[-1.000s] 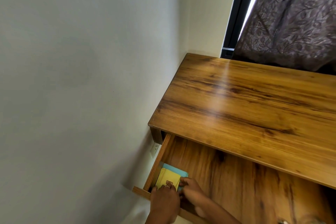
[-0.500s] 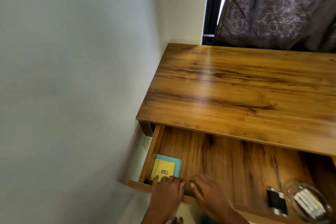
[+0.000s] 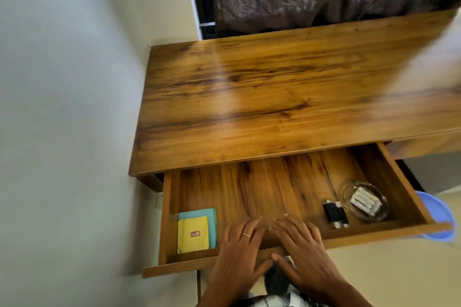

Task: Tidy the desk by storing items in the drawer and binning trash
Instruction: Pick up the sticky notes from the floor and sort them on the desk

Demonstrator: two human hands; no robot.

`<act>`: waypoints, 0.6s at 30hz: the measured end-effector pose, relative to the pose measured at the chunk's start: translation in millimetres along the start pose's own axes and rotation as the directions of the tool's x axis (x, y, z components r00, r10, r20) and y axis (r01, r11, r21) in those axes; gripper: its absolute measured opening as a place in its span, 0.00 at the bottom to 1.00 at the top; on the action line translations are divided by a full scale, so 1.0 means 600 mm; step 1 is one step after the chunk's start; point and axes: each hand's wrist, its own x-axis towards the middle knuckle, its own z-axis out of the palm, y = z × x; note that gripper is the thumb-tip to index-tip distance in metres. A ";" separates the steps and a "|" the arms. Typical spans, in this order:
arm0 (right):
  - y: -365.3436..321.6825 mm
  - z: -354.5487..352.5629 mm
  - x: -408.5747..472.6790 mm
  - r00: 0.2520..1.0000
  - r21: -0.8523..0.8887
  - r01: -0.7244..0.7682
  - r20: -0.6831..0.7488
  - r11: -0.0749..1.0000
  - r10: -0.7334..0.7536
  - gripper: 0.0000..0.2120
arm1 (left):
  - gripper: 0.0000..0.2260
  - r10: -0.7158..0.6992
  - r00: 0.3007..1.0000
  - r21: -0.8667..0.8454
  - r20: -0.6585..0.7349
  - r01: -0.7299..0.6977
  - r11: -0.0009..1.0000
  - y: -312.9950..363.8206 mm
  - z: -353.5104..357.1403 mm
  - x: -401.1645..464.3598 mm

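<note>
A wooden desk [image 3: 287, 97] stands in a corner against a pale wall [image 3: 62, 107], its drawer [image 3: 262, 192] pulled out. In the drawer's left end lies a yellow pad [image 3: 192, 234] on a blue one [image 3: 210, 219]. At the middle of the front edge the left hand [image 3: 237, 254] and right hand [image 3: 304, 252] rest flat with fingers straight, and to the right sit two black lighters [image 3: 335, 214], as they seem through the blur, beside a glass dish [image 3: 365, 200].

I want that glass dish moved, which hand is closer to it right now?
Right. The right hand rests on the drawer front just left of the glass dish; the left hand lies farther left, beyond it.
</note>
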 end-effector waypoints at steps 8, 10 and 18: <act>0.017 0.009 0.020 0.999 -0.013 0.036 -0.030 0.999 -0.036 0.25 | 0.34 0.100 0.980 0.117 -0.172 -0.081 0.990 -0.014 0.009 0.033; 0.022 0.011 0.035 0.998 -0.043 0.052 -0.024 0.998 -0.053 0.25 | 0.36 0.076 0.976 0.107 -0.203 -0.056 0.993 -0.019 0.005 0.044; 0.053 0.003 0.122 0.983 -0.138 0.152 -0.084 0.979 -0.165 0.33 | 0.48 -0.031 0.955 0.082 -0.294 0.058 0.995 -0.044 -0.042 0.110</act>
